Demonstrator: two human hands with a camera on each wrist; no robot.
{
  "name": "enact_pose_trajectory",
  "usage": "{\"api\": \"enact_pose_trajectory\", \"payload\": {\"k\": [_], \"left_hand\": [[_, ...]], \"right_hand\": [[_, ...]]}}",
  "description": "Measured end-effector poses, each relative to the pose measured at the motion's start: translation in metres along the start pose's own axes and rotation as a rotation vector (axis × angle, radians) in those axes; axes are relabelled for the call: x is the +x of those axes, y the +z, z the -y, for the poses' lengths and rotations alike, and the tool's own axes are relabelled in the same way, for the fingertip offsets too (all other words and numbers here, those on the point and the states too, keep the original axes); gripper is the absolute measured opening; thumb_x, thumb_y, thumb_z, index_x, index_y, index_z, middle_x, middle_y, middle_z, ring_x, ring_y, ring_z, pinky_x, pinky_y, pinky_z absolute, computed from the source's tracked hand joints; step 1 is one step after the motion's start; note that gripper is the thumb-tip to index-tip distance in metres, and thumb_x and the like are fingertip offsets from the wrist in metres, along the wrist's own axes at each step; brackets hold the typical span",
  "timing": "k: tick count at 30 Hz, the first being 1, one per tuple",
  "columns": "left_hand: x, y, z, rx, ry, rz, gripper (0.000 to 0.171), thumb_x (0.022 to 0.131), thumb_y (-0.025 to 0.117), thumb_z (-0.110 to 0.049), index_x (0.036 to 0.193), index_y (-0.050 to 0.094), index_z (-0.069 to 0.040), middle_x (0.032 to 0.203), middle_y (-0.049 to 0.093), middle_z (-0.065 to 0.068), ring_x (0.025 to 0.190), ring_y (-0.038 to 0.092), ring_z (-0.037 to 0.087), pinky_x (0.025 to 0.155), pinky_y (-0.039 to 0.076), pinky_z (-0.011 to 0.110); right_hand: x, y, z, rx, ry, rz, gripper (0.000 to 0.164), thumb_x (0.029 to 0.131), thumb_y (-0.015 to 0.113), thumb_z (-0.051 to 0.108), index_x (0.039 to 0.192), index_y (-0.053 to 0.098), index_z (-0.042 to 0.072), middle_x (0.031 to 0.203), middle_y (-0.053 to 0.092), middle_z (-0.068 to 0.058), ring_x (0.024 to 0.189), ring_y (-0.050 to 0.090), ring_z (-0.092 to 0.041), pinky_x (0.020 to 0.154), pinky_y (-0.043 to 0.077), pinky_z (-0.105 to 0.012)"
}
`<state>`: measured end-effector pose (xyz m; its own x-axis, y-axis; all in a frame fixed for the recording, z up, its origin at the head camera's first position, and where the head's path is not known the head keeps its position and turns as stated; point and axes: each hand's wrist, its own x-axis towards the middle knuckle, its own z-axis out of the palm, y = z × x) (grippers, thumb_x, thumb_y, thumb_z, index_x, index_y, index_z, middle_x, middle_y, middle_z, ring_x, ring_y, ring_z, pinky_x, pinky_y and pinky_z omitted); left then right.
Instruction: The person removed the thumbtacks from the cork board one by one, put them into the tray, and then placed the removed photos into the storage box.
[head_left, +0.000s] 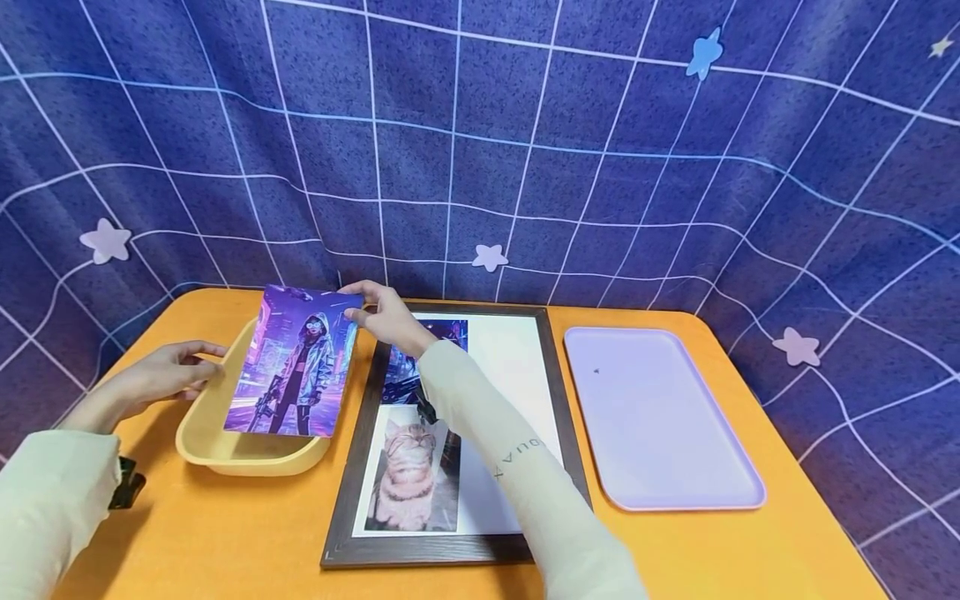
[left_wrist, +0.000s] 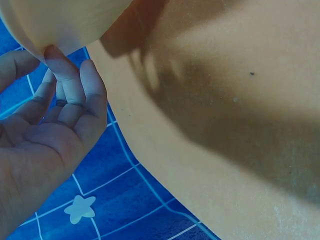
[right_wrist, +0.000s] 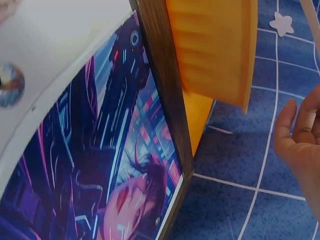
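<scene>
My right hand point(head_left: 393, 319) pinches the upper right corner of a picture card point(head_left: 296, 367) showing a hooded figure in neon purple. The card is held up over a yellow plastic basin point(head_left: 251, 464) and hides much of its inside. At the basin's left side my left hand point(head_left: 161, 373) holds the rim, thumb and fingertips on the edge in the left wrist view. A dark wooden picture frame point(head_left: 347, 508) with a white backing lies right of the basin. On the backing are a cat picture point(head_left: 408, 483) and, above it, a neon picture point(right_wrist: 95, 165), partly covered by my right arm.
A lilac tray point(head_left: 663, 425) lies flat to the right of the frame. The orange table point(head_left: 247, 533) ends at a blue grid-patterned cloth point(head_left: 420, 150) with star shapes, which hangs behind and at both sides.
</scene>
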<state>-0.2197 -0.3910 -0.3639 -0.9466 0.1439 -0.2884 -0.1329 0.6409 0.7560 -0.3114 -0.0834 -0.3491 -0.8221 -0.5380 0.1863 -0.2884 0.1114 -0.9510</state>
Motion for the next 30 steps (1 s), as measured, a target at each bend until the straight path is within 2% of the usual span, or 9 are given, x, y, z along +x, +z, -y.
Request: {"api": "enact_pose_trajectory", "payload": {"k": [5,10,14,17,22,30], "left_hand": [[0.0,0.0,-0.001,0.003,0.002,0.004,0.052,0.094,0.046,-0.021,0.131,0.027,0.012,0.079,0.047,-0.002,0.066,0.047,0.004,0.061,0.047,0.023],[0.001,0.001,0.0,0.003,0.004,0.011,0.051,0.095,0.046,-0.019,0.13,0.027,0.012,0.08,0.048,-0.003,0.067,0.047,0.004,0.061,0.047,0.023],[0.002,0.001,0.001,-0.007,0.011,0.012,0.05,0.095,0.046,-0.018,0.129,0.027,0.013,0.081,0.049,-0.005,0.068,0.048,0.003,0.062,0.048,0.023],[0.001,0.002,0.0,-0.017,0.011,0.005,0.05,0.094,0.047,-0.018,0.129,0.027,0.013,0.081,0.05,-0.006,0.068,0.049,0.003,0.062,0.048,0.023],[0.0,0.002,-0.001,-0.003,0.021,0.001,0.051,0.094,0.047,-0.02,0.129,0.028,0.013,0.081,0.05,-0.005,0.068,0.049,0.003,0.062,0.048,0.023],[0.0,0.002,0.002,0.015,0.029,-0.002,0.051,0.094,0.047,-0.02,0.13,0.027,0.012,0.084,0.051,-0.005,0.07,0.049,0.003,0.063,0.048,0.023]], "right_hand": [[0.0,0.009,-0.001,-0.044,-0.004,-0.043,0.027,0.088,0.057,0.005,0.116,0.058,0.008,0.102,0.063,-0.009,0.079,0.053,-0.012,0.067,0.048,-0.022],[0.0,0.016,-0.006,-0.059,0.009,-0.076,0.026,0.088,0.058,0.006,0.114,0.058,0.006,0.107,0.063,-0.011,0.08,0.052,-0.01,0.064,0.043,-0.016],[0.0,0.022,-0.01,-0.046,0.016,-0.065,0.028,0.088,0.058,0.005,0.116,0.057,0.004,0.094,0.059,-0.009,0.07,0.05,-0.007,0.06,0.043,-0.015],[0.0,0.027,-0.012,-0.038,0.009,-0.063,0.029,0.087,0.058,0.003,0.117,0.056,0.002,0.083,0.051,-0.004,0.062,0.048,-0.007,0.057,0.042,-0.015],[0.0,0.034,-0.012,-0.062,0.019,-0.096,0.028,0.087,0.059,0.005,0.114,0.057,0.002,0.078,0.044,0.003,0.058,0.045,-0.005,0.054,0.041,-0.014],[0.0,0.043,-0.011,-0.124,0.063,-0.179,0.028,0.086,0.062,0.009,0.113,0.058,0.004,0.077,0.051,0.001,0.063,0.05,-0.003,0.056,0.043,-0.014]]}}
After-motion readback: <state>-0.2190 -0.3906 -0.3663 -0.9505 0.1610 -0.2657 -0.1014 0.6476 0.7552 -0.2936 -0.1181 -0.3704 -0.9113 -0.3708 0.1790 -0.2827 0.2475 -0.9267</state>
